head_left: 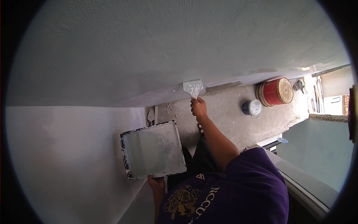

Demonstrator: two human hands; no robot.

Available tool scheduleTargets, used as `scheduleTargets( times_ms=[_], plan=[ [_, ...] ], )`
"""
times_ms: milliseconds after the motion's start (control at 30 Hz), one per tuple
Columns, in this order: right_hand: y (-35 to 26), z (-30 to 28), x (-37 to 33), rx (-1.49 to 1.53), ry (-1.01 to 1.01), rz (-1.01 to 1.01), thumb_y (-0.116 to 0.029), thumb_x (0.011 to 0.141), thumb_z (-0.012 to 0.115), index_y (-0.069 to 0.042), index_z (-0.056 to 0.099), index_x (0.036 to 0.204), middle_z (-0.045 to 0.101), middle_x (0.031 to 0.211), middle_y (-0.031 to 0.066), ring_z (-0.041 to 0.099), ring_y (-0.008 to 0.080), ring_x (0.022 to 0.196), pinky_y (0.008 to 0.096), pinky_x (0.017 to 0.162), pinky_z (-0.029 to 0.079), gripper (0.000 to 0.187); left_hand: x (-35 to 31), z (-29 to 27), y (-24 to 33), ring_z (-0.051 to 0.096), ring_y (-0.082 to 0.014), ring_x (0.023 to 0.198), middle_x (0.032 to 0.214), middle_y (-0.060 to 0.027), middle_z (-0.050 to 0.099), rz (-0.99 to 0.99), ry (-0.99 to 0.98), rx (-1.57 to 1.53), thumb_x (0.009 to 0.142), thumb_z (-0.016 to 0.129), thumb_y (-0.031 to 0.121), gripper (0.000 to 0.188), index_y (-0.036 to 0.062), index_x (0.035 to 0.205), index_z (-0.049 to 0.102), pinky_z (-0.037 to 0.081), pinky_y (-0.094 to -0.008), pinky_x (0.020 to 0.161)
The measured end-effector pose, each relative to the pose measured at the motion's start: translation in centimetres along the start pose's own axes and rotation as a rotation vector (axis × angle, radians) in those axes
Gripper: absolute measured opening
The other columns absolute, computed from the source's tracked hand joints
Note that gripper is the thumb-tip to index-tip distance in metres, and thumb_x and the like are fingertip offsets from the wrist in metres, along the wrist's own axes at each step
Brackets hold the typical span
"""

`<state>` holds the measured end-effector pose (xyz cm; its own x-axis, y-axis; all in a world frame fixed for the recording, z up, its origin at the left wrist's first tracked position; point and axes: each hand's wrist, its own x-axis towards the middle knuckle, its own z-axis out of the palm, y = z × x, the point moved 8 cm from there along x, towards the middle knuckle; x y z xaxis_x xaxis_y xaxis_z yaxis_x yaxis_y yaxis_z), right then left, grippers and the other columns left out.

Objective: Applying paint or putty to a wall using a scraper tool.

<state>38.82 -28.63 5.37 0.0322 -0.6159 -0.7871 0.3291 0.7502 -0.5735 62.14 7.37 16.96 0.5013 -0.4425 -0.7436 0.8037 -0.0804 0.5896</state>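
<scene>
My right hand [198,107] is closed round the handle of a wide, flat paint brush [192,88] smeared with pale paint. The brush's far edge meets the lower part of the grey wall [149,56], or lies very close to it. At the lower left, my left hand [156,182] grips the near edge of a square paint tray [172,149]. Pale grey-green paint [145,151] covers much of the tray's left and middle, and its rim is blotched dark and white. My left fingers are partly hidden under the tray.
A red bucket [275,92] and a small dark-blue paint can [252,108] with a whitish lid stand on the concrete floor [227,119] to the right. A trowel [150,116] rests by the left corner. A plastic bottle [282,140] lies on a ledge at right.
</scene>
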Motion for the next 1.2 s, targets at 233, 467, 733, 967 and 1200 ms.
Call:
scheduleTargets(
  times_ms=[233,467,733,967,1200],
  plan=[
    [-1.3,0.4,-1.3,0.115,-0.174,-0.281,-0.031,0.094,0.049,-0.008,0.05,0.077,0.041,0.061,-0.0047,0.038,0.0048,0.052,0.0215,0.045,0.031,0.029,-0.2,-0.7,0.8,0.048,-0.0339,0.113,0.121,-0.015,0.049,0.017,0.083,0.009,0.066,0.047,0.014,0.057,0.0043,0.122,0.044,0.04,-0.0509,0.095],
    [3.7,-1.0,7.2,-0.193,0.041,-0.479,-0.033,0.094,0.045,-0.004,0.057,0.084,0.052,0.064,0.0026,0.051,0.0118,0.059,0.0295,0.055,0.041,0.033,0.5,-1.3,0.4,0.048,-0.0334,0.112,0.119,-0.0143,0.049,0.0,0.069,0.033,0.067,0.046,0.013,0.056,0.0037,0.122,0.043,0.04,-0.0506,0.094],
    [5.6,2.6,5.3,-0.439,0.1,0.131,-0.038,0.089,0.045,-0.001,0.064,0.093,0.064,0.08,0.0201,0.062,0.0353,0.078,0.0403,0.072,0.047,0.042,0.0,-2.2,0.8,0.048,-0.0329,0.112,0.12,-0.0134,0.05,-0.034,0.09,0.003,0.067,0.047,0.012,0.056,0.0046,0.123,0.043,0.04,-0.0499,0.095],
    [1.2,4.7,-0.2,-0.4,0.095,-0.293,-0.038,0.091,0.043,0.001,0.061,0.084,0.063,0.08,0.0235,0.059,0.0409,0.08,0.0457,0.073,0.044,0.043,-0.2,-2.3,1.2,0.048,-0.0331,0.113,0.12,-0.0137,0.05,-0.031,0.104,0.008,0.066,0.047,0.011,0.057,0.0043,0.123,0.043,0.041,-0.0495,0.095],
    [7.8,1.0,5.3,-0.52,0.261,-0.272,-0.04,0.092,0.046,-0.002,0.054,0.072,0.051,0.059,0.0029,0.05,0.0134,0.052,0.0287,0.05,0.039,0.043,0.5,-2.3,0.8,0.049,-0.0316,0.112,0.119,-0.0129,0.05,-0.037,0.081,0.066,0.069,0.047,0.015,0.054,0.0048,0.122,0.045,0.04,-0.0494,0.094]
  ],
)
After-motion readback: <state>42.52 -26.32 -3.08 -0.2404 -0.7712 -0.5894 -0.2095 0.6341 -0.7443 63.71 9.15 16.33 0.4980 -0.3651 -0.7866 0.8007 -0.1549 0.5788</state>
